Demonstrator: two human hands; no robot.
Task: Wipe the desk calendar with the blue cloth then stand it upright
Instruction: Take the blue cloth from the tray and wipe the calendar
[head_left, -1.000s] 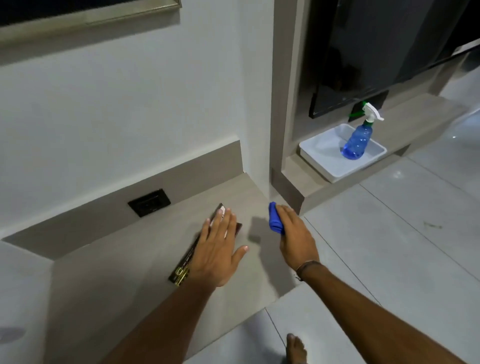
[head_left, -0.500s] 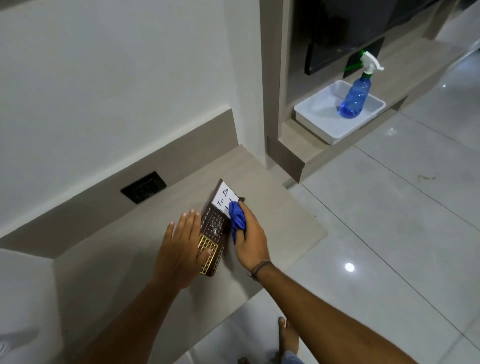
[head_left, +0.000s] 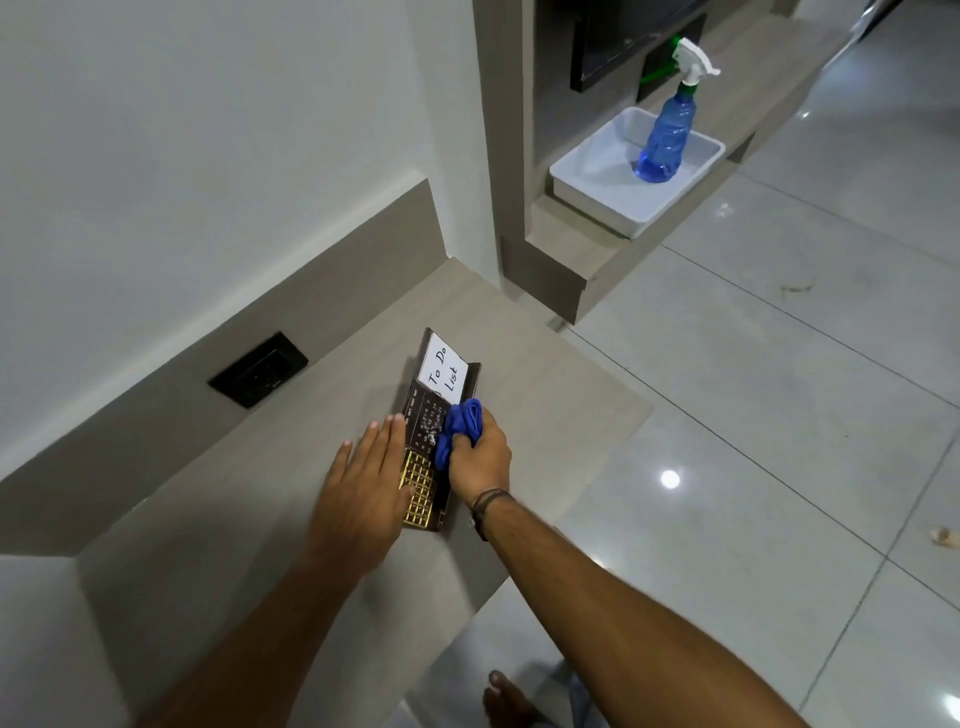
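The dark brown desk calendar lies flat on the beige ledge, with a white "To Do List" card at its far end and a gold grid at its near end. My left hand rests flat, fingers spread, on the calendar's left edge and the ledge beside it. My right hand is closed around the bunched blue cloth, which presses on the middle of the calendar. Pale specks show on the calendar just left of the cloth.
A blue spray bottle stands in a white tray on a lower shelf at the far right. A black wall socket sits behind the ledge. Tiled floor lies to the right, and my bare foot shows below.
My left hand slid off the top of the calendar to its left edge, uncovering it. My right hand brought the cloth from the right onto the calendar and has drawn it toward the middle.
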